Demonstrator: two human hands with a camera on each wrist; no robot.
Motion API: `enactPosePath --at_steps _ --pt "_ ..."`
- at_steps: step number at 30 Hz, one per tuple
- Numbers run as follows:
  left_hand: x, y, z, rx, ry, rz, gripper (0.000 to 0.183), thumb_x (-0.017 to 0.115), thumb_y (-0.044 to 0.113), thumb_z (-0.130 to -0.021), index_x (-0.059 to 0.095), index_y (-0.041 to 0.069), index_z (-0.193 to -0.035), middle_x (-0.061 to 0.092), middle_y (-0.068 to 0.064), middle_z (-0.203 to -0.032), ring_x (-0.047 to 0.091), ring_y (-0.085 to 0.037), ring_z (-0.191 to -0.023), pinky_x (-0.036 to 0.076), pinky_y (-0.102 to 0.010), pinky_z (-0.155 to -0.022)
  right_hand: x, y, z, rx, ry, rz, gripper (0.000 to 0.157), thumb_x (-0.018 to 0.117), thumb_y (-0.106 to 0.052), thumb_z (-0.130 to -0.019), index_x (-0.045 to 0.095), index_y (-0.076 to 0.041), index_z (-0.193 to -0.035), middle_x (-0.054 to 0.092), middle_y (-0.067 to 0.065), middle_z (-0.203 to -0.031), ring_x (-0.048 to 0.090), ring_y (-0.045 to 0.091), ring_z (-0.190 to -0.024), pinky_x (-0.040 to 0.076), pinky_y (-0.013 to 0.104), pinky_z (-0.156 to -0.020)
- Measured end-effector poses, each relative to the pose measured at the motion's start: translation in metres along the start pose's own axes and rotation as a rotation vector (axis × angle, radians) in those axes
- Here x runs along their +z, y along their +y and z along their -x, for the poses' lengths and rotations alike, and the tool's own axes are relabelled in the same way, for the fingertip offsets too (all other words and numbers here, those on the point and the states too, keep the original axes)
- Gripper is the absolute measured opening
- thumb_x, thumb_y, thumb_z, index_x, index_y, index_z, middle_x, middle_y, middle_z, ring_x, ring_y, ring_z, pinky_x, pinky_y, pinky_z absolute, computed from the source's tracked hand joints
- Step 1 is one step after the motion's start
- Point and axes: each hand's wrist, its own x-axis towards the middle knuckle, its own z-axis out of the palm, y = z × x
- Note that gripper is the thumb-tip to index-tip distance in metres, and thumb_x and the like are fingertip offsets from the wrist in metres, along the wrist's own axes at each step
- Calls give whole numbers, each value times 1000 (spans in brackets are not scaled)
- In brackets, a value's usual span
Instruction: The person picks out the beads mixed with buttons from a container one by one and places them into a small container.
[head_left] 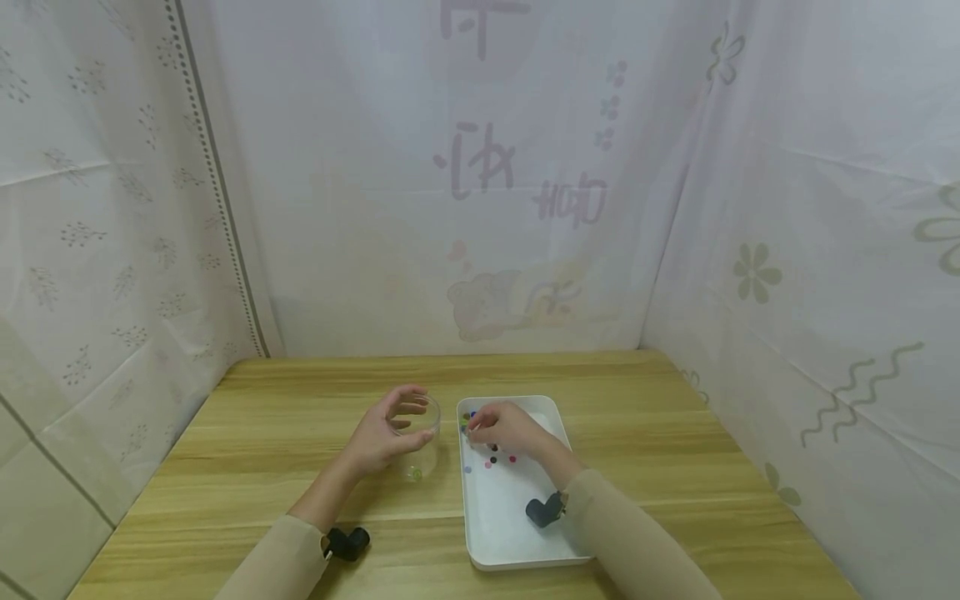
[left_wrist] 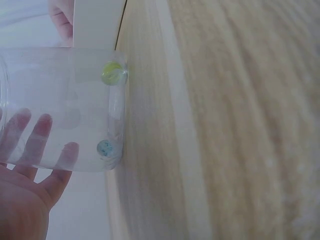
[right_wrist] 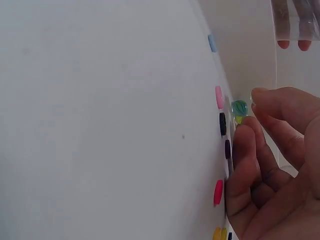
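Holding a clear cup (left_wrist: 75,85) upright in the left grip (head_left: 386,437), with fingers curled round the far side and the thumb at the near side; probably to steady the wall without covering the mouth. Held low, on the table (head_left: 420,533) or just above it; cannot tell which. Seen through the wall, lower than the left grip's fingers: a yellow-green marble (left_wrist: 113,73) and a bluish marble (left_wrist: 105,148), apart from each other at the cup's base, likely settled there by weight.

Reaching with the right grip (head_left: 513,429) into a white tray (head_left: 495,525), just to the right of the left grip; placed so near, perhaps, to make short the way between both grips. Bent fingers and thumb, close together at the tray's left side; cannot tell whether pinching something small or holding nothing. Just by these fingertips, a green marble (right_wrist: 240,108); cannot tell whether touched.

Nearer to the body than the right fingertips: a blue disc (right_wrist: 212,43), a pink disc (right_wrist: 219,97), a black disc (right_wrist: 222,124) and a red disc (right_wrist: 218,192), loose and flat on the tray's floor, seemingly kept from straying by the raised rim.

Beyond both grips, a pale printed curtain (head_left: 352,167), hung probably to close off the background.
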Motion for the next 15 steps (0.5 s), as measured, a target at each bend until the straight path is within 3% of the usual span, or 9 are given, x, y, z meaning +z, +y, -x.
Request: enactPosePath --at_steps 15 --pt "1 0 -1 -12 2 -2 66 87 24 -94 54 17 -151 64 -22 -149 59 -50 -141 48 -69 -117 -11 -7 0 2 18 -135 22 80 -28 -100 79 -16 -118 76 2 -105 72 18 -87 60 29 -70"
